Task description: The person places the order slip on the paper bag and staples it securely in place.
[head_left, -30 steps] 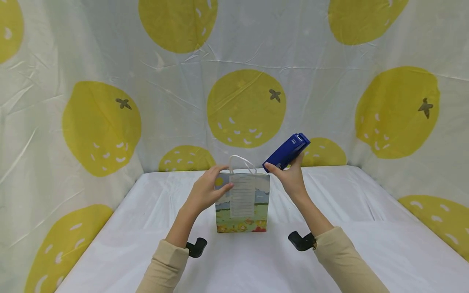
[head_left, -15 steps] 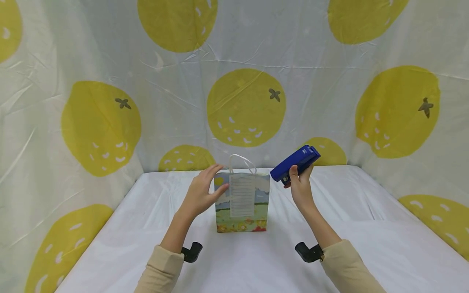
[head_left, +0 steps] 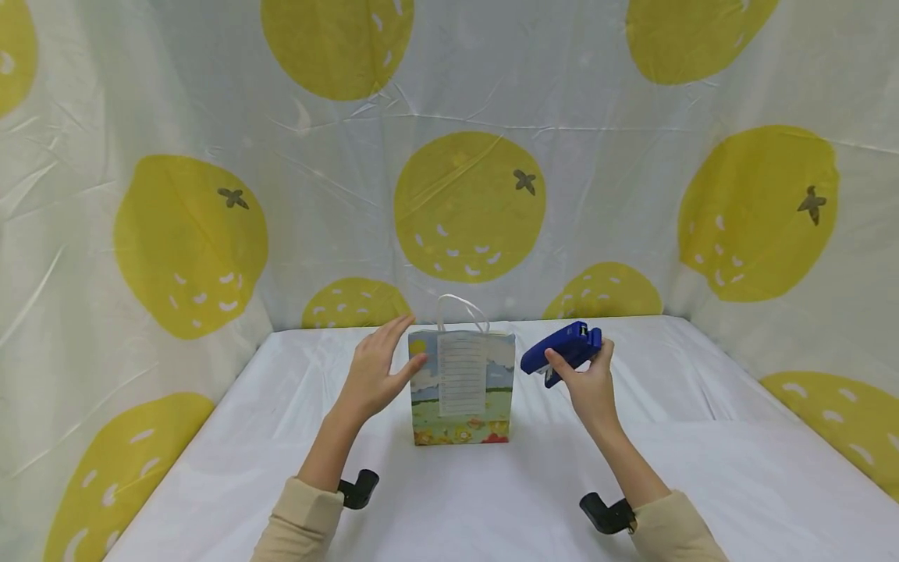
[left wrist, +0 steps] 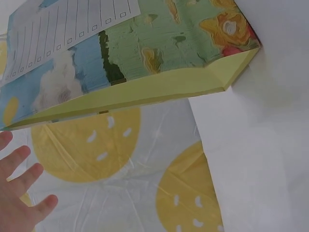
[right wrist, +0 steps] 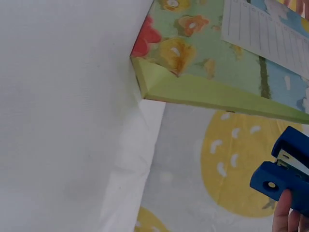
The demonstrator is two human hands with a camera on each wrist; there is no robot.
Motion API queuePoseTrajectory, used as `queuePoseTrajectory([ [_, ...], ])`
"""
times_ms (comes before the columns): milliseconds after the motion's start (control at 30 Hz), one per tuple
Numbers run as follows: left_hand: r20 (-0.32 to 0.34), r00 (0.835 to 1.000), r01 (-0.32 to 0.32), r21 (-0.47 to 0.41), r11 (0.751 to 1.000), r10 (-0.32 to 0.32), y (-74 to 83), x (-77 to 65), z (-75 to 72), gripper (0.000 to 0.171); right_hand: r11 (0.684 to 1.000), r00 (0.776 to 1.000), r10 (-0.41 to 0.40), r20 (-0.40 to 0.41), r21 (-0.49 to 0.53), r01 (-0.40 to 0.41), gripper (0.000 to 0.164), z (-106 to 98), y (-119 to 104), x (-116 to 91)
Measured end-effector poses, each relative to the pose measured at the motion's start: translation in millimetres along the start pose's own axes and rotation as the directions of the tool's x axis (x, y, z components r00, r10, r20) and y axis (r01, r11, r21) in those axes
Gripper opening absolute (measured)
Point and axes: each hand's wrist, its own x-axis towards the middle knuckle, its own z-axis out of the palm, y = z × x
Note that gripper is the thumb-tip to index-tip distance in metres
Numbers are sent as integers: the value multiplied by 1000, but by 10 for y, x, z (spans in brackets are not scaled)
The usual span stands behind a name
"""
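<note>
A paper gift bag (head_left: 462, 425) with a painted landscape stands upright on the white table, a lined paper sheet (head_left: 461, 375) on its front. Its white handle (head_left: 465, 300) stands up from the top edge. My left hand (head_left: 375, 373) is beside the bag's left upper side, fingers spread and holding nothing; in the left wrist view its fingertips (left wrist: 34, 171) lie close to the bag's upper corner. To the right of the bag, above the table, my right hand (head_left: 590, 384) grips a blue stapler (head_left: 562, 347). The right wrist view shows the stapler's two arms spread apart.
A white cloth covers the table (head_left: 463, 507). Behind and at both sides hangs a pale curtain (head_left: 337, 203) with large yellow fruit prints. Black wrist-camera mounts (head_left: 360, 489) stick out from both wrists.
My left hand has drawn back leftward from the bag's top edge. My right hand has moved down and rightward with the stapler, which now lies flatter. The bag stays in place.
</note>
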Motion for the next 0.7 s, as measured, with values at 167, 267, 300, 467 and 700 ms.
queuePoseTrajectory([
  [167,-8,1000,9,2,1000,-9,-26,-28,-8,58,999,1000,25,-17,-40,-26,60,-64,76,-70],
  [267,2,1000,20,11,1000,-20,-42,-47,-17,56,997,997,39,-59,-62,-43,56,-98,114,-98],
  [300,6,1000,25,10,1000,-25,-45,-51,-20,54,997,997,45,-68,-65,-49,55,-107,127,-107],
  [467,22,999,39,13,999,-39,-62,-73,-37,51,991,995,83,-47,-97,-87,61,-152,187,-160],
  [700,42,997,59,35,998,-61,-74,-100,-49,51,987,993,117,-17,-109,-118,60,-207,269,-217],
])
